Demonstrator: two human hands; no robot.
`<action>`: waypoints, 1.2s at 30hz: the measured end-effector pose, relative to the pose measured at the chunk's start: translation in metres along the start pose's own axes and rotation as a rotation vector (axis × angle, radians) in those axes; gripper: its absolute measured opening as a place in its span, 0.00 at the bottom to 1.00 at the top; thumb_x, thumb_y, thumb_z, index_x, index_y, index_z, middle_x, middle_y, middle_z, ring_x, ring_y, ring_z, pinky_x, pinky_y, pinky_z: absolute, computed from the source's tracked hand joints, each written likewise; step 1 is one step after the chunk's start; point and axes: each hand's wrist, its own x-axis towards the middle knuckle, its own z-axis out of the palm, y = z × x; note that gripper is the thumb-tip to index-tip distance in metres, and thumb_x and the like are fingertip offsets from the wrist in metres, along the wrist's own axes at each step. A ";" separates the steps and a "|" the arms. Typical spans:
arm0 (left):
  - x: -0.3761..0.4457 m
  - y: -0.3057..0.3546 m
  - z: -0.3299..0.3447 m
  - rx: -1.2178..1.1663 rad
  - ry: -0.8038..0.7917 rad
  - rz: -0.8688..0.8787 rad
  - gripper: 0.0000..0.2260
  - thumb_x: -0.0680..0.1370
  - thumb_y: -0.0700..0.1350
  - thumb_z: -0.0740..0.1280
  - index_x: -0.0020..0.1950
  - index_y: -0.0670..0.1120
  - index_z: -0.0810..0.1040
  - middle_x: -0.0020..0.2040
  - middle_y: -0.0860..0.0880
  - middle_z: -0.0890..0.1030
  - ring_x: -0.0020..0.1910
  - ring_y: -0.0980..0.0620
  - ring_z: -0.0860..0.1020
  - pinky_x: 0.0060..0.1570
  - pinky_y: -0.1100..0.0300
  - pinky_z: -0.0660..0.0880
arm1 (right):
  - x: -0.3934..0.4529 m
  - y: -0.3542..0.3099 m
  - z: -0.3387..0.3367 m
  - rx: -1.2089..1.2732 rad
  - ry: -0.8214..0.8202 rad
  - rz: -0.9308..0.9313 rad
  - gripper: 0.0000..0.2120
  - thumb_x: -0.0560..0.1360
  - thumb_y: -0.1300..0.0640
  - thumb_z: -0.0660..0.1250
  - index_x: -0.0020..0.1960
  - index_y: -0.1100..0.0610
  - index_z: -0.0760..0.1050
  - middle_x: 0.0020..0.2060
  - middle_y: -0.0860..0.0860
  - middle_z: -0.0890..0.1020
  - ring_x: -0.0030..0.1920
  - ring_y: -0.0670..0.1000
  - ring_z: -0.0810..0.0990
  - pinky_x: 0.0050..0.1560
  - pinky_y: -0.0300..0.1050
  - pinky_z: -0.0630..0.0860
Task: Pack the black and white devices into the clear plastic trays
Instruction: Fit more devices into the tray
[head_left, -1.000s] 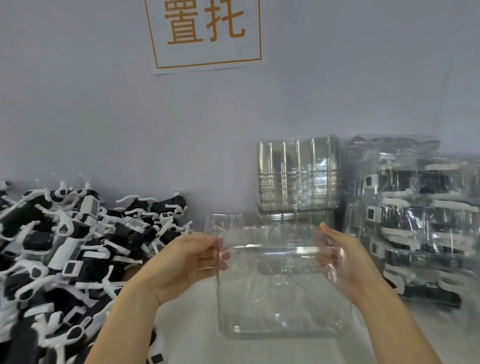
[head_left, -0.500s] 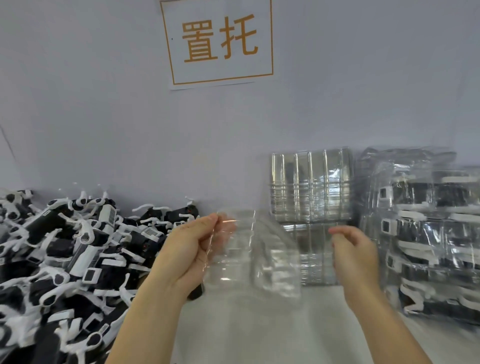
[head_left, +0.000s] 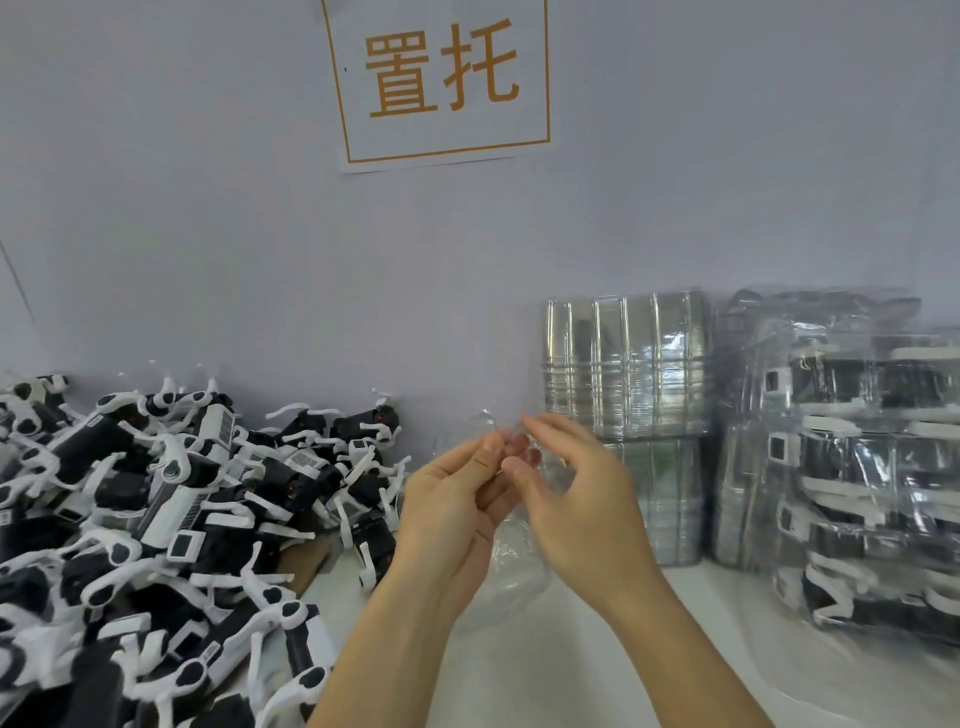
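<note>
A clear plastic tray (head_left: 511, 566) hangs upright and edge-on between my hands above the white table (head_left: 571, 665). My left hand (head_left: 457, 499) pinches its top edge with thumb and fingers. My right hand (head_left: 576, 493) is close against it, fingertips pinching the same edge. A large heap of black and white devices (head_left: 156, 519) covers the table to the left of my hands.
A stack of empty clear trays (head_left: 626, 395) leans against the wall at the back right. Beside it stand packed trays (head_left: 852, 457) holding devices. A white sign with orange characters (head_left: 441, 78) hangs on the grey wall.
The tray went from held flat and wide between both hands to upright and edge-on. My right hand moved left to meet my left hand at the tray's top edge.
</note>
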 end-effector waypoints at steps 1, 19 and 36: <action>0.000 -0.001 0.000 -0.001 -0.009 0.000 0.11 0.70 0.40 0.70 0.48 0.36 0.85 0.52 0.36 0.84 0.50 0.44 0.85 0.42 0.59 0.82 | 0.001 0.002 0.000 0.022 -0.002 0.000 0.20 0.76 0.56 0.72 0.68 0.52 0.77 0.68 0.43 0.74 0.69 0.37 0.68 0.60 0.16 0.57; 0.002 0.003 -0.008 0.174 -0.094 0.087 0.10 0.71 0.42 0.69 0.44 0.38 0.87 0.47 0.36 0.85 0.47 0.43 0.86 0.44 0.58 0.82 | 0.003 0.010 -0.007 0.135 -0.024 0.081 0.21 0.72 0.57 0.77 0.63 0.48 0.80 0.64 0.40 0.76 0.65 0.35 0.71 0.64 0.27 0.64; -0.001 0.007 -0.012 0.536 -0.078 0.087 0.09 0.76 0.30 0.68 0.40 0.38 0.85 0.40 0.35 0.84 0.40 0.44 0.84 0.42 0.57 0.81 | -0.002 0.011 -0.005 -0.017 -0.099 0.066 0.24 0.72 0.51 0.71 0.68 0.49 0.77 0.64 0.40 0.77 0.64 0.37 0.73 0.61 0.26 0.68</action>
